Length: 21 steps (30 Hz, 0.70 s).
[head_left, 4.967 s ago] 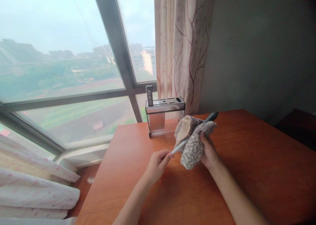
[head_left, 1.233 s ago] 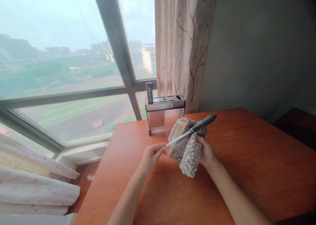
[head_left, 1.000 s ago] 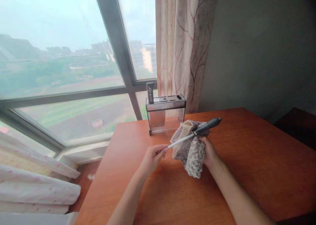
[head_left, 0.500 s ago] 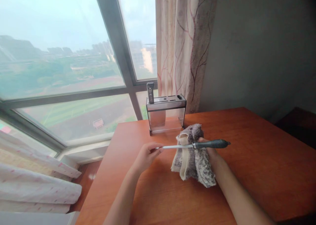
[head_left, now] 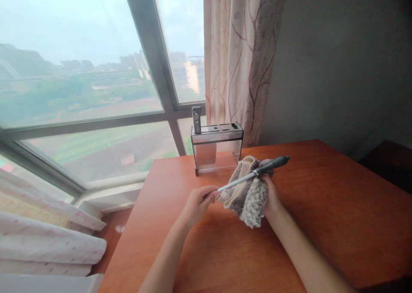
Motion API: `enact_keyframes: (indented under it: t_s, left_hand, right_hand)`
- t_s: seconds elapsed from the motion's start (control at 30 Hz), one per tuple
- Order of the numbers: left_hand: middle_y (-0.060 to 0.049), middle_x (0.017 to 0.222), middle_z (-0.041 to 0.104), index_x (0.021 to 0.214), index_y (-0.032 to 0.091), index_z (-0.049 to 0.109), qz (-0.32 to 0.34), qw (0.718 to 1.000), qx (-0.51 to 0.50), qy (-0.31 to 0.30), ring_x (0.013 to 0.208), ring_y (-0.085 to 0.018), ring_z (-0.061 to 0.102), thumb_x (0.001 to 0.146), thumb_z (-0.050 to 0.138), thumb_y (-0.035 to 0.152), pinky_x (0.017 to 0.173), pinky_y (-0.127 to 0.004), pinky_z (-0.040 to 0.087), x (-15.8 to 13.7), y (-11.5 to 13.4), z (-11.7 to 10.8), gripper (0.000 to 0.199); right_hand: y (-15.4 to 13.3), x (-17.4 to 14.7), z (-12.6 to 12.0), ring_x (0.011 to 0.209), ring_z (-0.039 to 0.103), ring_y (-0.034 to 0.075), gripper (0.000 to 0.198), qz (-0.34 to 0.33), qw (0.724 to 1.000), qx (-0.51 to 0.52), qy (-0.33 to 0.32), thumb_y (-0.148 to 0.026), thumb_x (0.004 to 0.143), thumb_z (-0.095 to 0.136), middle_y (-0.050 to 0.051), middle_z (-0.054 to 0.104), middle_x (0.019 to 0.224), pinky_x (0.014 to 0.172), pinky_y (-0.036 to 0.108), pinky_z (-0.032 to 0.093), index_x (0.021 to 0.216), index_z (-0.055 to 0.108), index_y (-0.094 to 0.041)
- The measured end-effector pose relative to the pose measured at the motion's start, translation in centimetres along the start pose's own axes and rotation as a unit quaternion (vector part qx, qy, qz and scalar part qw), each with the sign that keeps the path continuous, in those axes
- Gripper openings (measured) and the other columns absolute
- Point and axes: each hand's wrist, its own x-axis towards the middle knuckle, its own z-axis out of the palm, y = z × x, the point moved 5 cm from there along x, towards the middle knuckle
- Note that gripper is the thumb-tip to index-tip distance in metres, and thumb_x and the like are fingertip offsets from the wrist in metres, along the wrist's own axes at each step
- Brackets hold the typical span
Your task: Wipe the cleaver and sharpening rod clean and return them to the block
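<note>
A sharpening steel (head_left: 238,181), with a ridged black handle and a thin pale rod, slants up to the right above the table. My left hand (head_left: 200,203) pinches the rod near its tip, fingers closed. Behind the handle side, my right hand (head_left: 271,194) is closed on a bunched grey-and-cream fluffy towel (head_left: 254,205). The steel lies across the front of this towel; most of my right fingers are hidden behind the cloth. Beyond the hands stands a clear-sided knife block (head_left: 217,135) with one dark-handled knife (head_left: 196,119) in its left slot.
The reddish-brown wooden table (head_left: 322,207) spreads out under my hands, its left edge beside the window (head_left: 96,91). A patterned curtain (head_left: 241,57) hangs behind the knife block. White curtain cloth (head_left: 48,237) hangs low at the left.
The sharpening steel has turned from nearly level to a slant, handle end higher. The towel has risen and shifted slightly left, more bunched. My left hand has moved a little right.
</note>
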Motion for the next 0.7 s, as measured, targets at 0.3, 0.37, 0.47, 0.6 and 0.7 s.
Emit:
enact_keyframes:
  t_s: [0.3, 0.37, 0.47, 0.6, 0.7]
  left_hand:
    - [0.002, 0.058, 0.046, 0.068, 0.016, 0.055, -0.026, 1.000, -0.013, 0.000, 0.057, -0.011, 0.040, 0.093, 0.040, 0.042, 0.056, -0.023, 0.030, -0.2, -0.1, 0.5, 0.039]
    - [0.002, 0.058, 0.044, 0.067, 0.016, 0.054, -0.020, 1.000, -0.012, 0.001, 0.056, -0.011, 0.038, 0.092, 0.040, 0.043, 0.055, -0.023, 0.029, -0.2, 0.3, 0.6, 0.040]
    - [0.004, 0.056, 0.036, 0.074, 0.014, 0.059, -0.024, 0.999, -0.033, -0.026, 0.053, -0.009, 0.031, 0.091, 0.042, 0.044, 0.051, -0.023, 0.024, -0.4, 0.7, 1.3, 0.038]
    - [0.005, 0.057, 0.028, 0.085, 0.011, 0.063, -0.054, 0.992, -0.093, -0.057, 0.052, -0.008, 0.025, 0.089, 0.046, 0.048, 0.047, -0.022, 0.018, -0.8, 0.6, 2.5, 0.041]
    - [0.006, 0.055, 0.028, 0.091, 0.010, 0.063, -0.079, 0.984, -0.139, -0.075, 0.050, -0.007, 0.025, 0.089, 0.046, 0.050, 0.046, -0.022, 0.018, -1.1, 0.5, 3.0, 0.043]
  right_hand:
    - [-1.2, -0.9, 0.9, 0.079, 0.069, 0.019, 0.028, -0.055, 0.998, 0.028, 0.030, -0.033, 0.066, 0.072, -0.001, 0.075, 0.086, 0.073, 0.030, 0.057, 0.091, 0.068, -0.022]
    - [-1.6, -1.0, 1.2, 0.081, 0.068, 0.020, 0.036, -0.109, 0.993, -0.014, 0.036, -0.032, 0.065, 0.076, 0.000, 0.074, 0.089, 0.074, 0.031, 0.056, 0.098, 0.067, -0.021]
    - [-2.0, -0.9, 0.9, 0.080, 0.068, 0.022, 0.039, -0.196, 0.972, -0.099, 0.082, -0.032, 0.062, 0.080, 0.002, 0.074, 0.088, 0.072, 0.034, 0.054, 0.096, 0.066, -0.019]
    - [-2.7, -0.9, 0.0, 0.086, 0.067, 0.027, 0.040, -0.301, 0.908, -0.232, 0.175, -0.039, 0.061, 0.079, 0.008, 0.073, 0.093, 0.074, 0.039, 0.053, 0.091, 0.067, -0.016]
    - [-3.7, -1.7, -0.2, 0.087, 0.067, 0.028, 0.037, -0.376, 0.843, -0.321, 0.215, -0.041, 0.065, 0.076, 0.010, 0.072, 0.094, 0.076, 0.040, 0.051, 0.090, 0.067, -0.015]
